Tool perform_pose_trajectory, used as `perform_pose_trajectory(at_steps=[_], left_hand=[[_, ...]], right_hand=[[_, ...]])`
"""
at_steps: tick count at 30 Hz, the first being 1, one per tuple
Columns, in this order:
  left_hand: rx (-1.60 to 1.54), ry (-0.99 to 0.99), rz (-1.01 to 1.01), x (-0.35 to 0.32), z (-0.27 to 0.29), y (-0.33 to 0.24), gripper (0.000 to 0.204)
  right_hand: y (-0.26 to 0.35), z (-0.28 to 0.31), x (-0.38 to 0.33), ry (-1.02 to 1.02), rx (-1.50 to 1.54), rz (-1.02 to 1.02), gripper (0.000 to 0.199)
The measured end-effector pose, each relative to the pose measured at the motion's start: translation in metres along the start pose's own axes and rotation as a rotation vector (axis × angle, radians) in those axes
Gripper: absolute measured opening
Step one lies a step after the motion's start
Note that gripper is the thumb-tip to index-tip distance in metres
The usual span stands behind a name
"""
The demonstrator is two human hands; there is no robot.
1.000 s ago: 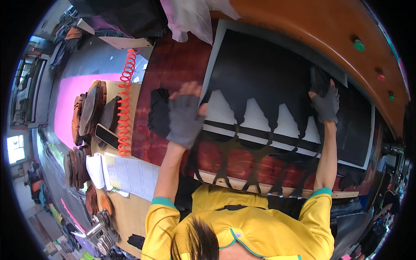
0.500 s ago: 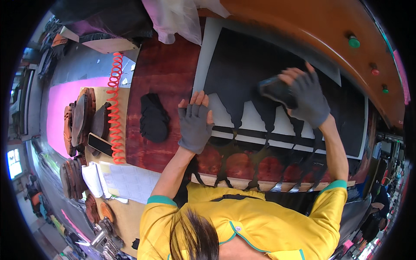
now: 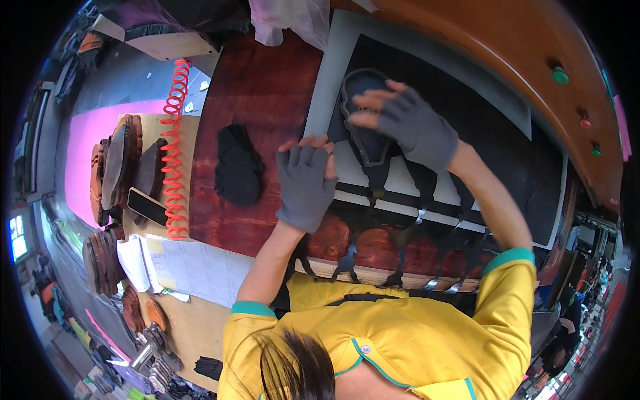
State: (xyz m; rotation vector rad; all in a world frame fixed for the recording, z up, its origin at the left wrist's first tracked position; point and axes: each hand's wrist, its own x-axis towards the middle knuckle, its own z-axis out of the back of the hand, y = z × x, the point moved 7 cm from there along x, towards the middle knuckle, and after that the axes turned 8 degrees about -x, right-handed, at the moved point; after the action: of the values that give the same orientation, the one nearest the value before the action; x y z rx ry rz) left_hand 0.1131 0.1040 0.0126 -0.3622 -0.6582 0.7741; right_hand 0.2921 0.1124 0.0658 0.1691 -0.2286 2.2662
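Observation:
My right hand [image 3: 410, 127], in a grey fingerless glove, rests with spread fingers over a dark sole-shaped cutting die [image 3: 367, 141]. The die lies at the left end of a black sheet [image 3: 483, 127], just above its cut edge. Pointed strips and rounded gaps run along that near edge. My left hand [image 3: 307, 183], gloved alike, lies at the sheet's lower left with its fingers stretched forward, holding nothing. Left of it sits a small pile of black sole-shaped pieces [image 3: 238, 167] on the dark red board [image 3: 267, 83].
An orange-brown machine beam [image 3: 467, 43] with green and red buttons spans the far side. On the left are a coiled red hose [image 3: 175, 153], a phone [image 3: 147, 206], stacked sole-shaped pieces [image 3: 117, 173] and paper sheets [image 3: 200, 267]. A pale sheet [image 3: 323, 90] lies beneath the black one.
My right hand has carried the die leftward and set it down at the black sheet's left end, its fingers now spread. My left hand stays near the same spot. The view has shifted slightly.

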Motion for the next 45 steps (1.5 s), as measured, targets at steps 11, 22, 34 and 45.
perform_pose_trajectory(at_steps=[11,22,34,45], left_hand=[[0.005,-0.246,0.081,0.009,-0.021,-0.008,0.037],[0.039,-0.167,0.099,0.013,-0.024,-0.008,0.045],[0.028,-0.13,0.063,0.047,-0.031,-0.024,0.104],[0.041,-0.288,-0.053,0.108,-0.05,-0.036,0.091]], right_hand=[[0.005,-0.042,-0.002,-0.24,0.284,-0.997,0.101],[0.007,-0.031,-0.004,-0.33,0.389,-0.968,0.103],[0.061,0.021,-0.141,-0.402,0.19,-1.02,0.061],[0.142,-0.039,-0.224,-0.111,-0.008,-0.972,0.018]])
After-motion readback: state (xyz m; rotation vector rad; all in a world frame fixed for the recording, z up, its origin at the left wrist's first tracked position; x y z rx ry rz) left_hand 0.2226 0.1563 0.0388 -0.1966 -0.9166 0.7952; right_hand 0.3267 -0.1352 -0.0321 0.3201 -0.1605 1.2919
